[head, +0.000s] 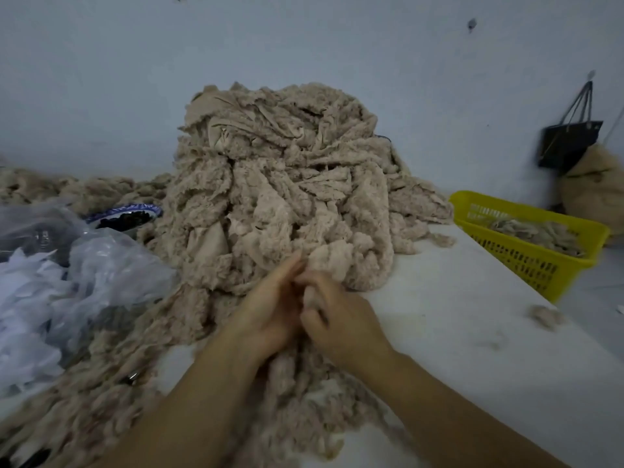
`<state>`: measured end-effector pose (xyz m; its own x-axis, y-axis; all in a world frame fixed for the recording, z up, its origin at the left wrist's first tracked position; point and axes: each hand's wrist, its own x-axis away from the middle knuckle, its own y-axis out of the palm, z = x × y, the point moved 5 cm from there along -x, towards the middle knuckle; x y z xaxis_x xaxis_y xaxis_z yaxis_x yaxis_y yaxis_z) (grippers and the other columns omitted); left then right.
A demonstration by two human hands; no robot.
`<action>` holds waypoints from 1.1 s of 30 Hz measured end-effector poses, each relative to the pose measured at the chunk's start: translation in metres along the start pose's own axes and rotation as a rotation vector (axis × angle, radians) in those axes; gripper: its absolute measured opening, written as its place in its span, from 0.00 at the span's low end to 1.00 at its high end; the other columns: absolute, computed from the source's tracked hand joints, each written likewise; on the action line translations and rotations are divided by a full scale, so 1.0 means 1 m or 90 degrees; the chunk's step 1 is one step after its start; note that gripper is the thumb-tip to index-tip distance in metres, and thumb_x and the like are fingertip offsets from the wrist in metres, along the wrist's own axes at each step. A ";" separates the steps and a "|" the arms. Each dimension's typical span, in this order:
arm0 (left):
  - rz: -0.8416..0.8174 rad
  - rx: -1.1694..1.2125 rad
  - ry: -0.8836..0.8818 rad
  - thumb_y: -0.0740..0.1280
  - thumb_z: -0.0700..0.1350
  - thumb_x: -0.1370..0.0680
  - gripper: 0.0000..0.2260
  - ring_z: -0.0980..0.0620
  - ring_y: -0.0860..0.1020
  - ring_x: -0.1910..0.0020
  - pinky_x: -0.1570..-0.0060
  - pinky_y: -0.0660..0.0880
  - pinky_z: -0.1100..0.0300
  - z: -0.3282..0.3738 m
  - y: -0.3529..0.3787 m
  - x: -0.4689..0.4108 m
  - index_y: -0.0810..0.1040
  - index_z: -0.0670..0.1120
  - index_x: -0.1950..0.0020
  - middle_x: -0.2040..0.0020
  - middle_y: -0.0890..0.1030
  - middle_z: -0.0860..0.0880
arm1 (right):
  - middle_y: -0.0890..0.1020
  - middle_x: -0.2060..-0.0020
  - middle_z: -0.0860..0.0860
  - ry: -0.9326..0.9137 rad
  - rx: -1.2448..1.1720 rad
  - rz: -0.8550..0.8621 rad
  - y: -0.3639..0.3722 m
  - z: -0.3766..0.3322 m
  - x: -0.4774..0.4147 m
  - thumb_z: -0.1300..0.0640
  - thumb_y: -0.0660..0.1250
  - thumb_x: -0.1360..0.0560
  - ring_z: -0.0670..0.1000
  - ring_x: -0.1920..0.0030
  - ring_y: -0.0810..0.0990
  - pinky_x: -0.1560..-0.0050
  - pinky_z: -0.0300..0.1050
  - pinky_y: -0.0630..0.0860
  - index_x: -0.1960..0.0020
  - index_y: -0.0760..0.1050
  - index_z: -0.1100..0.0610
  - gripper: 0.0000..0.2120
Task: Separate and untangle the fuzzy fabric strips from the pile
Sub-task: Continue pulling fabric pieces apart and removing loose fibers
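As right hand grips strip, basket well apart

Two hands are counted, one left hand and one right hand; one tall pile of fuzzy strips, too tangled to number; one yellow basket; one blue-rimmed bowl; one black bag; one loose tuft

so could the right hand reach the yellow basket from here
Probably yes: only bare table and a small fluff tuft lie between the right hand and the yellow basket, though it is pinching a fuzzy strip.
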<state>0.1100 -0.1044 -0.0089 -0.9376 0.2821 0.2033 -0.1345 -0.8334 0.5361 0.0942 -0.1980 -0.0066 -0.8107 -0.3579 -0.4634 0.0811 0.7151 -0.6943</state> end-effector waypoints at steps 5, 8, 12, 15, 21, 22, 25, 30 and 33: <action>0.001 0.075 0.040 0.69 0.47 0.25 0.10 0.57 0.74 0.70 0.69 0.73 0.68 0.003 -0.018 -0.006 0.85 0.42 0.52 0.66 0.75 0.51 | 0.79 0.62 0.45 -0.068 0.025 -0.105 0.025 0.000 0.008 0.47 0.56 0.26 0.43 0.67 0.70 0.69 0.31 0.62 0.34 0.68 0.44 0.20; 0.101 -0.132 0.058 0.68 0.47 0.21 0.09 0.54 0.80 0.68 0.66 0.77 0.62 -0.007 -0.023 -0.010 0.80 0.42 0.55 0.65 0.80 0.46 | 0.74 0.69 0.45 -0.055 -0.008 -0.087 0.009 0.006 0.006 0.45 0.55 0.26 0.47 0.69 0.71 0.68 0.45 0.67 0.50 0.70 0.45 0.09; 0.052 -0.247 0.031 0.67 0.58 0.23 0.17 0.50 0.85 0.57 0.57 0.81 0.58 -0.013 -0.020 -0.008 0.87 0.48 0.61 0.60 0.85 0.46 | 0.72 0.71 0.47 -0.109 0.009 -0.027 -0.001 -0.002 0.010 0.39 0.50 0.26 0.49 0.69 0.71 0.68 0.48 0.66 0.60 0.70 0.52 0.19; -0.072 -0.225 -0.009 0.70 0.56 0.28 0.10 0.57 0.85 0.55 0.58 0.81 0.64 -0.018 -0.012 -0.004 0.88 0.54 0.60 0.56 0.87 0.54 | 0.67 0.74 0.47 -0.133 0.043 -0.064 0.008 -0.007 0.010 0.39 0.50 0.26 0.48 0.73 0.66 0.71 0.46 0.61 0.66 0.64 0.50 0.17; -0.107 0.229 0.042 0.62 0.46 0.25 0.08 0.58 0.68 0.77 0.76 0.62 0.70 -0.006 -0.015 -0.009 0.74 0.41 0.52 0.70 0.74 0.49 | 0.74 0.74 0.43 0.170 -0.280 -0.057 0.010 0.034 0.008 0.35 0.55 0.27 0.43 0.69 0.71 0.64 0.42 0.69 0.74 0.69 0.45 0.22; -0.139 0.221 0.043 0.61 0.46 0.24 0.08 0.59 0.64 0.79 0.77 0.56 0.69 -0.005 -0.012 -0.007 0.74 0.42 0.57 0.71 0.72 0.50 | 0.76 0.72 0.45 0.247 -0.380 -0.014 0.007 0.042 0.006 0.33 0.56 0.28 0.48 0.66 0.74 0.59 0.48 0.73 0.75 0.71 0.47 0.24; -0.117 -0.060 0.068 0.60 0.50 0.18 0.17 0.60 0.64 0.82 0.80 0.57 0.68 -0.011 0.001 0.001 0.78 0.46 0.64 0.74 0.72 0.52 | 0.86 0.58 0.51 0.283 -0.605 -0.047 0.009 0.044 0.001 0.30 0.60 0.29 0.53 0.52 0.84 0.50 0.50 0.80 0.63 0.84 0.49 0.26; -0.087 -0.544 0.220 0.69 0.55 0.22 0.13 0.59 0.78 0.68 0.65 0.73 0.69 -0.019 0.021 0.013 0.83 0.52 0.64 0.68 0.81 0.54 | 0.81 0.72 0.48 0.332 -0.690 -0.072 0.000 0.046 0.004 0.53 0.64 0.24 0.44 0.70 0.80 0.69 0.37 0.76 0.69 0.83 0.50 0.17; -0.157 -0.709 0.183 0.70 0.52 0.22 0.17 0.55 0.68 0.71 0.70 0.64 0.62 -0.033 0.023 0.013 0.72 0.48 0.68 0.72 0.70 0.53 | 0.83 0.69 0.49 0.473 -0.724 0.038 -0.007 0.059 0.003 0.53 0.64 0.22 0.44 0.72 0.80 0.73 0.35 0.74 0.65 0.84 0.53 0.16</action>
<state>0.0842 -0.1351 -0.0208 -0.8659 0.4946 -0.0738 -0.3949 -0.7669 -0.5059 0.1255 -0.2394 -0.0356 -0.9705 -0.1632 0.1777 -0.1003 0.9428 0.3180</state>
